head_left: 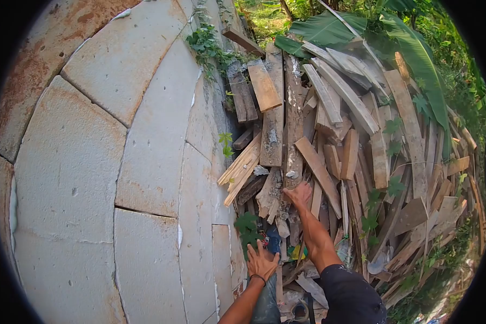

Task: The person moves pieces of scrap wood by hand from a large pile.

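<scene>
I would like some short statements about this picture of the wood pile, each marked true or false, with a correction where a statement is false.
1. The right hand touches the wooden planks of the pile. True.
2. The left hand holds a hammer. False: it holds no tool and its fingers are spread.
3. A wall of pale blocks stands to the left of the planks. True.
4. The left wrist is bare. False: a dark band goes around it.
5. Large green leaves hang over the far end of the pile. True.
</scene>
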A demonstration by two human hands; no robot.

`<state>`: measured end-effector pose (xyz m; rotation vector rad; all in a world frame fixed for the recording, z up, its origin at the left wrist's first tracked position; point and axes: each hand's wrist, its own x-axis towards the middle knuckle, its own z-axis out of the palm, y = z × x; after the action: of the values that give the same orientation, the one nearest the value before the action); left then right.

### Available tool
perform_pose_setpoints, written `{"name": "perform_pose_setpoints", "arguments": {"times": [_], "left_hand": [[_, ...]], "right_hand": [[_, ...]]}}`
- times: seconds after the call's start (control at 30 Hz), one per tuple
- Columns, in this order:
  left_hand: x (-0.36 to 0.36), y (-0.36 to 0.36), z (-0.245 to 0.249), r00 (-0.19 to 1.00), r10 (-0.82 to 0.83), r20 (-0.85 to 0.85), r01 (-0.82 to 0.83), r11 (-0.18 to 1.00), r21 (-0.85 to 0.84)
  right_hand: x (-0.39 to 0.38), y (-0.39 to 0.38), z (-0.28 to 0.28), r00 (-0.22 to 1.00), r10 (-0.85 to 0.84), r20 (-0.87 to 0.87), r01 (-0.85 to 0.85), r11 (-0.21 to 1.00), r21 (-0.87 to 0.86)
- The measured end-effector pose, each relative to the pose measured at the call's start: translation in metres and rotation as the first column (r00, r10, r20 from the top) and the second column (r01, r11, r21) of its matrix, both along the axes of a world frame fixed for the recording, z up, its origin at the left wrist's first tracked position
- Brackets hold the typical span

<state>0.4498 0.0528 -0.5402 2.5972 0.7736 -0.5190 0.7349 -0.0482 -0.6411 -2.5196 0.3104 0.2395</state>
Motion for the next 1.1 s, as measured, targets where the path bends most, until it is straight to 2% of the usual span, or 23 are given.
{"name": "perform_pose_setpoints", "arguments": {"times": [0.1,0.2,0.23,0.3,0.37,0.43,0.47,0.53,0.63,0.7,0.73,0.77,0.83,0.97,1.0,1.07,1.1], "left_hand": [[-0.016,-0.001,0.002,1.0,0.018,0.01,-0.018,1.0,-0.023],[-0.02,-0.005,-0.002,0.999,0.016,0.031,-0.015,1.0,-0.021],[-0.022,-0.008,-0.003,1.0,0.005,0.016,-0.005,1.0,-0.004],[-0.021,-0.014,-0.001,1.0,0.004,0.025,-0.004,1.0,-0.007],[-0.022,-0.019,0.001,0.999,0.012,0.041,-0.012,1.0,-0.014],[-0.019,-0.02,0.002,1.0,0.011,0.001,-0.011,1.0,0.014],[-0.019,-0.021,0.003,1.0,0.012,0.008,-0.012,1.0,0.015],[-0.022,-0.021,0.002,1.0,0.015,0.019,-0.015,1.0,0.012],[-0.032,-0.021,-0.002,0.999,0.023,0.035,-0.023,1.0,0.007],[-0.043,-0.029,0.003,0.999,0.04,0.021,-0.04,0.999,0.011],[-0.048,-0.031,0.004,0.999,0.031,0.031,-0.031,0.999,0.012],[-0.052,-0.036,0.005,1.0,0.022,0.02,-0.022,1.0,0.006],[-0.063,-0.044,0.009,0.997,0.014,0.071,-0.015,1.0,0.002],[-0.089,-0.058,0.012,0.983,-0.054,0.177,0.042,0.997,0.07],[-0.095,-0.061,0.009,0.982,-0.058,0.181,0.046,0.996,0.07],[-0.104,-0.065,-0.007,0.897,-0.116,0.427,0.081,0.992,0.099],[-0.101,-0.07,-0.011,0.896,-0.124,0.427,0.092,0.991,0.093]], "right_hand": [[-0.003,-0.023,0.009,1.0,0.027,0.014,-0.028,0.999,0.035],[-0.012,-0.052,0.042,0.992,0.121,-0.033,-0.11,0.965,0.238],[-0.02,-0.058,0.063,0.993,0.114,-0.023,-0.106,0.966,0.235],[-0.047,-0.069,0.106,0.973,0.229,-0.026,-0.167,0.78,0.604],[-0.065,-0.079,0.109,0.969,0.241,-0.048,-0.173,0.808,0.563],[-0.093,-0.091,0.135,0.958,0.243,-0.149,0.004,0.51,0.86],[-0.106,-0.101,0.144,0.961,0.239,-0.14,-0.004,0.517,0.856],[-0.131,-0.126,0.159,0.96,0.239,-0.147,0.115,0.141,0.983],[-0.168,-0.182,0.188,0.953,0.24,-0.184,0.159,0.121,0.98],[-0.214,-0.226,0.217,0.955,0.16,-0.248,0.265,-0.092,0.96],[-0.23,-0.237,0.225,0.936,0.09,-0.339,0.35,-0.161,0.923],[-0.246,-0.25,0.236,0.934,0.078,-0.35,0.358,-0.159,0.92],[-0.276,-0.269,0.251,0.898,0.125,-0.421,0.429,-0.045,0.902],[-0.34,-0.286,0.273,0.897,0.174,-0.406,0.387,0.134,0.912],[-0.354,-0.294,0.276,0.899,0.17,-0.402,0.384,0.132,0.914],[-0.382,-0.316,0.278,0.884,0.213,-0.417,0.402,0.112,0.909],[-0.395,-0.33,0.278,0.886,0.201,-0.418,0.403,0.112,0.908]]}}
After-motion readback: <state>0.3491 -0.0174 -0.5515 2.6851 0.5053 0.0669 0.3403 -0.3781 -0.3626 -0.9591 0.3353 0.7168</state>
